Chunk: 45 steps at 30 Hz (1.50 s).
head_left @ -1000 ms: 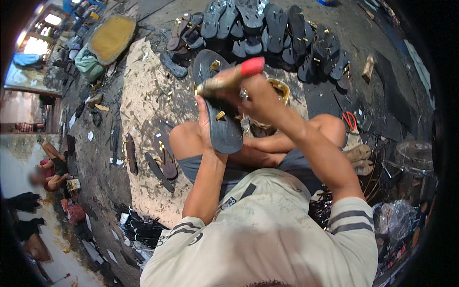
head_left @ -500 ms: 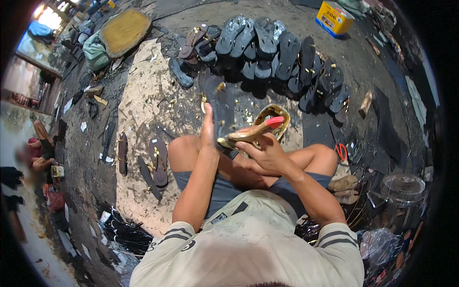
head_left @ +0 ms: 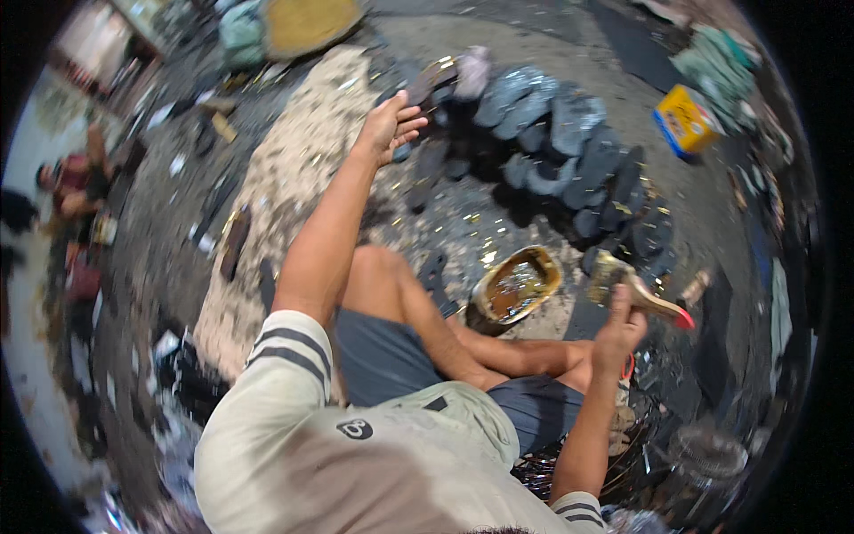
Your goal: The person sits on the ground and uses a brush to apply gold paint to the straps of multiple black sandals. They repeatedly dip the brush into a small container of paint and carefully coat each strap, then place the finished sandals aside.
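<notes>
My left hand (head_left: 391, 129) reaches far forward with its fingers spread, beside the left end of a curved row of dark sandals (head_left: 587, 173). Motion blur hides whether it touches the brown sandal (head_left: 429, 84) near its fingertips. Off to the right, my right hand (head_left: 620, 336) is closed round a brush (head_left: 654, 307) with a wooden, red-tipped handle; its bristles point up and left. A bowl of amber, glossy liquid (head_left: 520, 287) stands in front of my crossed legs, between my hands.
A yellow and blue box (head_left: 687, 122) stands at the far right, near green cloth (head_left: 716, 76). Pale, stained sheeting (head_left: 267, 196) covers the floor at left, with a dark sandal (head_left: 236, 242) on it. Another person (head_left: 76, 182) sits at far left.
My left hand has left the dark sandal it held and stretched forward to the row. My right hand has carried the brush away from that sandal to the right. The view has shifted.
</notes>
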### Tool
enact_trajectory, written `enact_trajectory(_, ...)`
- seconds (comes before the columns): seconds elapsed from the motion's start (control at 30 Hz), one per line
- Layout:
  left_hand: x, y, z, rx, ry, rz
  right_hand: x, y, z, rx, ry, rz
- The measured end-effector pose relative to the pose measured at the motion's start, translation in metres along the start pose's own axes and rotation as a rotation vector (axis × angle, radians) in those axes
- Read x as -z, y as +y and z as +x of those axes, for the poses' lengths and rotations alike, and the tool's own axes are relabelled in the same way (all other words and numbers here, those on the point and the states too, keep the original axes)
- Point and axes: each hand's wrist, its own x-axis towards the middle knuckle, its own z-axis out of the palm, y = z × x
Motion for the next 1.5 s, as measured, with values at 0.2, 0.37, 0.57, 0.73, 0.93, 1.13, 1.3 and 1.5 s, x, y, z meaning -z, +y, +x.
enact_trajectory(0.2, 0.249, -0.045, -0.126, -0.232, 0.619, 0.181, 0.040, 0.034, 0.010, -0.125, 0.049, -0.094)
enact_trajectory(0.37, 0.401, -0.123, -0.261, 0.176, 0.967, 1.008, 0.041, 0.063, 0.017, -0.093, -0.052, -0.148)
enact_trajectory(0.57, 0.321, -0.162, -0.285, 0.111, 0.692, 1.336, -0.026, 0.046, 0.009, -0.080, -0.367, -0.368)
enact_trajectory(0.73, 0.363, -0.111, -0.297, -0.153, 0.783, 1.454, -0.034, 0.111, 0.024, 0.146, -0.721, -0.846)
enact_trajectory(0.93, 0.121, -0.015, -0.302, -0.580, 0.187, 0.947, -0.040, 0.130, 0.023, 0.355, -0.640, -1.142)
enact_trajectory(1.13, 0.082, -0.057, -0.324, -0.364, 0.211, 0.773, 0.013, 0.089, 0.030, 0.239, -0.455, -0.616)
enact_trajectory(1.3, 0.037, -0.071, -0.309, -0.685, 0.294, 1.457, 0.061, 0.070, 0.050, 0.183, -0.285, -1.230)
enact_trajectory(1.5, 0.027, -0.023, -0.305, -0.625, 0.249, 1.219, 0.003, -0.022, 0.029, 0.007, -0.057, 0.181)
